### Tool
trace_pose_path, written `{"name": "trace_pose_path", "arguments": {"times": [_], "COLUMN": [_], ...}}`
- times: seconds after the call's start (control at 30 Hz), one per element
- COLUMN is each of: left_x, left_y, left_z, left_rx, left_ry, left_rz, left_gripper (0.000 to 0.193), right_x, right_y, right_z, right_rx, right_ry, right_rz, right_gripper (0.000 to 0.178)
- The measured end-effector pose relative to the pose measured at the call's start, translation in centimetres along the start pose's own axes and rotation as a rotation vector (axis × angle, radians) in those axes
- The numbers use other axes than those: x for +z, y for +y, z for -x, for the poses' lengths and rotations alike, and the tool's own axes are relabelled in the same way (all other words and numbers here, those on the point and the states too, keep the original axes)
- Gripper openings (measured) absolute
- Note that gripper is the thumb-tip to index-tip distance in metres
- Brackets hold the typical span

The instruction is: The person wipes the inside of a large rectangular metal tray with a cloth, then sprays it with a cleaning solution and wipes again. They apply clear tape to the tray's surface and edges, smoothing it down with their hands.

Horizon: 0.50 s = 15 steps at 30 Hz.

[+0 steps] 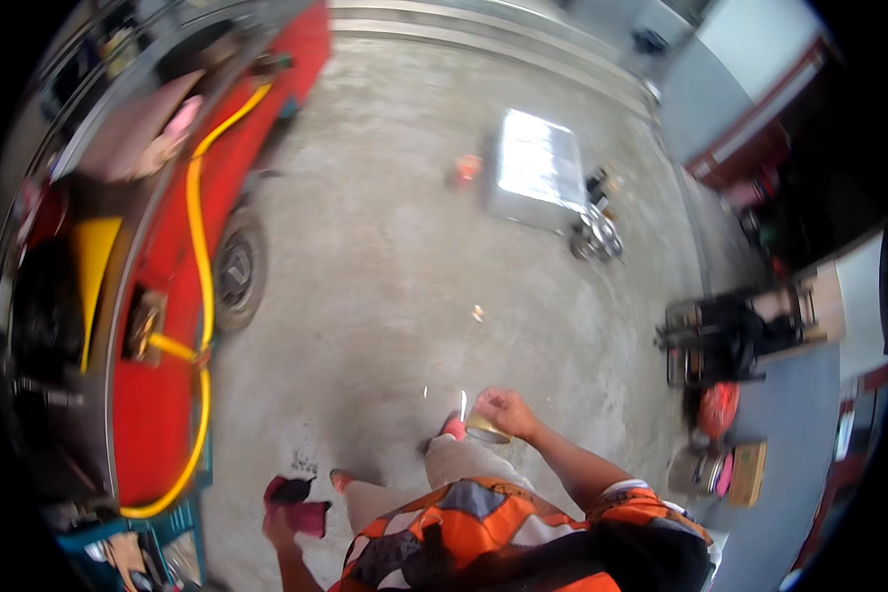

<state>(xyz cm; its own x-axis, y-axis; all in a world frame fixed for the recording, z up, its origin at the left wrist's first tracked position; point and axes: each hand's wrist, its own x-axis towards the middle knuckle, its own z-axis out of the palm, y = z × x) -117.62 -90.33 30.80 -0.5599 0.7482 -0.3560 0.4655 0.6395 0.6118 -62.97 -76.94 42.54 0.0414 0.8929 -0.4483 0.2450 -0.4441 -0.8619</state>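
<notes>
In my right hand (503,408), fingers closed, is a round tan thing (487,430) that looks like a roll of tape; blur hides its detail. It hangs in front of my right leg, above the concrete floor. Low on the left, my left hand (279,525) grips a maroon and black cloth (311,518), perhaps a glove. The cloth hangs beside my left foot. Part of that hand is hidden by the cloth.
A red cart (153,395) with a yellow hose (197,202) stands on the left. Farther ahead, a shiny silver box (538,163) sits on the floor, with an orange-red container (466,169) and metal pots (595,235) beside it. A wheelchair (715,340) and a grey table (784,424) are at right.
</notes>
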Motion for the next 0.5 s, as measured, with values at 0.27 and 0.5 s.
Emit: {"name": "trace_pose_path", "arguments": {"times": [0.27, 0.5], "left_x": [17.4, 31.8], "left_y": [37.4, 56.4], "left_z": [0.3, -2.2], "left_rx": [0.058, 0.054], "left_ry": [-0.624, -0.834], "left_rz": [0.445, 0.565], "left_gripper": [0.017, 0.026], "right_x": [-17.3, -28.5], "right_y": [5.8, 6.9], "right_z": [-0.1, -6.0], "right_rx": [0.095, 0.245], "right_ry": [0.519, 0.84], "right_rz": [-0.293, -0.586], "right_gripper": [0.003, 0.005]}}
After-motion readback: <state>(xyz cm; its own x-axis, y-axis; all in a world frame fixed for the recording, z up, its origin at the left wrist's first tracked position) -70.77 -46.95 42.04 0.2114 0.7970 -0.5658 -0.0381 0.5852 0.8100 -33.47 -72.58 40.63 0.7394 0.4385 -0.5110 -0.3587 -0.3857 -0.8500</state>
